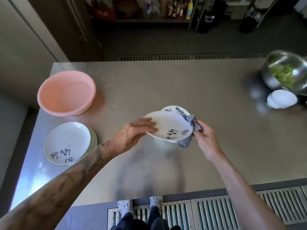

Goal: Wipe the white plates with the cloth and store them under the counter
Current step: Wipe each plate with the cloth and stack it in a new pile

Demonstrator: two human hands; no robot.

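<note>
Plate-wiping, mid-task. One held plate point(169, 127) is being wiped above the middle of the worktop point(166, 80), tilted, its painted face up. None of the plates in view has yet gone under the counter, so judged from this, storing has not begun.

A stack of plates point(69, 143) sits near the front left corner. A second plate point(172, 109) lies just behind the held one and is partly hidden by it. Which of these are already wiped cannot be told.

The left hand point(132, 135) holds the plate by its left rim, fingers laid nearly straight across the upper face. The thumb is hidden, presumably beneath. The right hand point(205, 138) is closed round a grey cloth point(184, 143), which is bunched in the fingers and folded over the plate's right rim, so that it touches the rim above and below.

A pink basin point(66, 95) stands at the far left corner with water drops beside it. A metal bowl point(272, 77) of greens and an upturned white bowl point(281, 98) stand at the right edge, well apart from the work.
</note>
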